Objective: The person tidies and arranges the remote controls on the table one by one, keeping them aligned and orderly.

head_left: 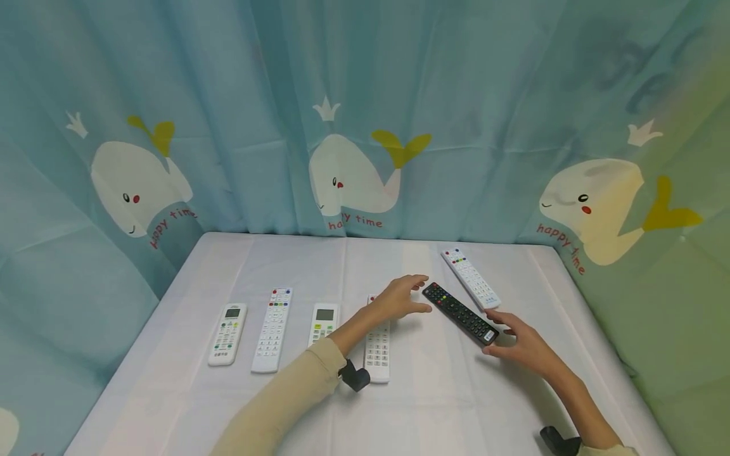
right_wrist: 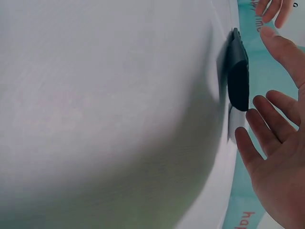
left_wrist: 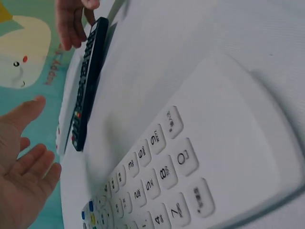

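A black remote control [head_left: 461, 313] lies slantwise on the right half of the table, with small coloured buttons near its far end. My left hand [head_left: 399, 297] is beside that far end, thumb and fingers spread apart with nothing between them; the left wrist view shows its palm [left_wrist: 24, 176]. At the near end of the black remote is my right hand [head_left: 521, 342], its thumb and fingers parted around the corner. Seen from the right wrist, the fingers [right_wrist: 271, 129] are spread beside the remote's dark end [right_wrist: 239, 81]. A white remote [head_left: 470, 278] lies just behind the black one.
Under my left forearm lies a white remote [head_left: 377, 354], partly covered. Further left are a white remote with a small screen [head_left: 324, 320], a long white remote [head_left: 272, 329] and another with a screen [head_left: 227, 334]. A blue curtain [head_left: 251, 190] hangs along the table's back edge.
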The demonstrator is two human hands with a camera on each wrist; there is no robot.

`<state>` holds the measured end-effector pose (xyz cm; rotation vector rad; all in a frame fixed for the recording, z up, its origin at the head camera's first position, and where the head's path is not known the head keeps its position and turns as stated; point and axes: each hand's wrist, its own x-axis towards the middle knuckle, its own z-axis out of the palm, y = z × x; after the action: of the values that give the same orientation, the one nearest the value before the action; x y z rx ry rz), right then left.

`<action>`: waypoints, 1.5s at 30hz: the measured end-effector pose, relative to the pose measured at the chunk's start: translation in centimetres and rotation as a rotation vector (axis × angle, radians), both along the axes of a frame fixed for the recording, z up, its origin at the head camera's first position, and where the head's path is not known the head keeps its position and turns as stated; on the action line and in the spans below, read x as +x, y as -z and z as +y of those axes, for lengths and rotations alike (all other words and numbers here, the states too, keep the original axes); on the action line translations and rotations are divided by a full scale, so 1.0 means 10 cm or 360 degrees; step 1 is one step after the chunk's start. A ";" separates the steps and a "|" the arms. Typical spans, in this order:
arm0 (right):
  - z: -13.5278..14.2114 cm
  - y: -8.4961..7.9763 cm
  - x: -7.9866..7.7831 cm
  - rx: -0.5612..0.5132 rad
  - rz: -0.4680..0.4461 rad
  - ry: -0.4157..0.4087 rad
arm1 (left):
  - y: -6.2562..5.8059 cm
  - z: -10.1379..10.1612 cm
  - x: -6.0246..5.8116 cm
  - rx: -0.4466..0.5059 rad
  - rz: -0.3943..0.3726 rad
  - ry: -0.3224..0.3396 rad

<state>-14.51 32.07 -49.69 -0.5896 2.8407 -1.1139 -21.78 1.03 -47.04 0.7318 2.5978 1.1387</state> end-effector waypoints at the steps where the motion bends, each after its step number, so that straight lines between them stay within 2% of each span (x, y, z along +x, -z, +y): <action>1: 0.00 0.01 0.00 -0.0008 -0.0006 -0.0005 | 0.01 0.01 -0.02 -0.0009 -0.0012 -0.0004; 12: -0.01 0.07 0.01 0.0047 -0.0070 0.0044 | 0.06 0.17 -0.14 -0.0177 -0.0037 0.0043; 28: -0.02 0.10 0.06 0.0084 -0.0111 0.0080 | 0.12 0.34 -0.21 -0.0368 -0.0173 -0.0022; 45: -0.05 0.16 -0.01 0.0174 -0.0076 0.0009 | 0.15 0.44 -0.28 -0.0570 -0.0121 -0.0020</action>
<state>-14.56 31.58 -51.28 -0.5402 2.8415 -0.9529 -24.61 5.43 -48.52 0.5802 2.6386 0.6589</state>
